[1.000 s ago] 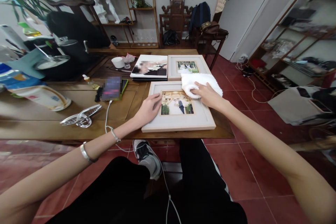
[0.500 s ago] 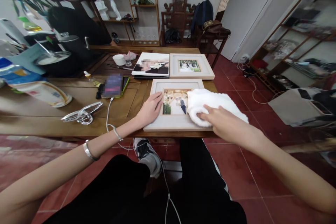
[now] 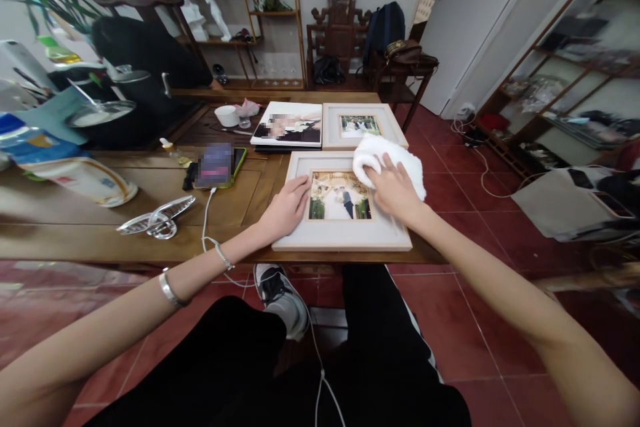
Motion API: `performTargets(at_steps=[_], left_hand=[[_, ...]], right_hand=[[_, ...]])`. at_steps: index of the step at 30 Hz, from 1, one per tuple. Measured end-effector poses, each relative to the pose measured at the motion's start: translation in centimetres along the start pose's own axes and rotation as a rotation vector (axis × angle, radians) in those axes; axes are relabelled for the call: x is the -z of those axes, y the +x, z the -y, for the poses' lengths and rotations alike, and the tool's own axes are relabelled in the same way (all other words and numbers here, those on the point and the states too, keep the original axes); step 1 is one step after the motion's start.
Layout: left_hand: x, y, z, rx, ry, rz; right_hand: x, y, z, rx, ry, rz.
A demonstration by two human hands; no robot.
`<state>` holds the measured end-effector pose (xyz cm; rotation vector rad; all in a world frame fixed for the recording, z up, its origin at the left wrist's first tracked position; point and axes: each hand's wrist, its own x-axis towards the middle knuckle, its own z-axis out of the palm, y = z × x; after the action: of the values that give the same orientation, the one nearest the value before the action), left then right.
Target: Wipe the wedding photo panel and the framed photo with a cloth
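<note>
A pale framed photo (image 3: pixel 345 230) lies flat at the near edge of the wooden table (image 3: pixel 125 213). My left hand (image 3: pixel 287 207) rests open and flat on the frame's left side. My right hand (image 3: pixel 393 190) presses a white towel (image 3: pixel 395 157) onto the frame's upper right corner, fingers closed over the cloth. The picture in the middle of the frame shows between my two hands.
Behind it lie a second pale frame (image 3: pixel 360 127) and a photo album (image 3: pixel 290 125). A phone (image 3: pixel 217 165) on a white cable, a metal ornament (image 3: pixel 157 220), a small bowl (image 3: pixel 227 116) and packages at the left share the table. Shelves and chairs stand behind.
My right hand has swept the towel from the frame's lower right back up to its upper right corner. My left hand has stayed in place.
</note>
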<state>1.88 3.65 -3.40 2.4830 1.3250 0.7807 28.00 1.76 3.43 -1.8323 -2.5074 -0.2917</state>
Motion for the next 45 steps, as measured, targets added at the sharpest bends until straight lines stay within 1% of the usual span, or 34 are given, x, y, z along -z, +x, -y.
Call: performTargets(at_steps=[3,6,9,13,16,19,21,24,26,28,31,34,36,38,42,45], left_hand=[[0.0,0.0,-0.1,0.015,-0.002,0.001],[0.0,0.0,-0.2,0.028,-0.004,-0.003],[0.0,0.0,-0.2,0.036,-0.007,-0.008],[-0.1,0.1,-0.2,0.043,-0.003,-0.004],[-0.1,0.1,-0.1,0.040,0.016,0.012],[-0.1,0.1,0.0,0.020,0.054,0.043],[-0.1,0.1,0.0,0.005,0.080,0.065],[0.0,0.1,-0.1,-0.004,0.100,0.081],[0.1,0.1,-0.1,-0.005,0.102,0.089],[0.2,0.1,-0.2,-0.004,0.101,0.094],[0.2,0.1,-0.2,-0.002,0.094,0.090],[0.2,0.1,-0.2,0.005,0.078,0.076],[0.2,0.1,-0.3,0.014,0.064,0.065],[0.1,0.1,-0.3,0.023,0.053,0.061],[0.1,0.1,-0.3,0.022,0.050,0.068],[0.2,0.1,-0.3,0.016,0.049,0.069]], right_hand=[[-0.6,2.1,-0.5,0.038,-0.023,0.016],[-0.3,1.6,-0.5,0.103,-0.053,0.060],[0.9,-1.0,0.0,0.193,-0.078,0.123],[3.7,-5.6,1.3,0.298,-0.054,0.209],[5.8,-8.2,2.3,0.329,-0.009,0.280],[6.7,-9.0,2.7,0.300,0.049,0.345],[5.9,-8.3,2.5,0.243,0.081,0.333],[3.3,-5.6,1.4,0.171,0.100,0.186],[1.3,-3.1,0.4,0.134,0.084,0.083],[-0.2,-0.6,-0.5,0.110,0.056,0.014],[-1.1,2.4,-1.3,0.118,0.015,-0.021],[-0.9,3.1,-1.4,0.158,-0.021,0.025],[-0.3,2.0,-0.9,0.201,-0.044,0.071],[0.7,-0.2,-0.2,0.254,-0.059,0.117],[4.3,-5.9,1.7,0.315,0.002,0.244],[6.7,-9.1,3.0,0.337,0.092,0.342]])
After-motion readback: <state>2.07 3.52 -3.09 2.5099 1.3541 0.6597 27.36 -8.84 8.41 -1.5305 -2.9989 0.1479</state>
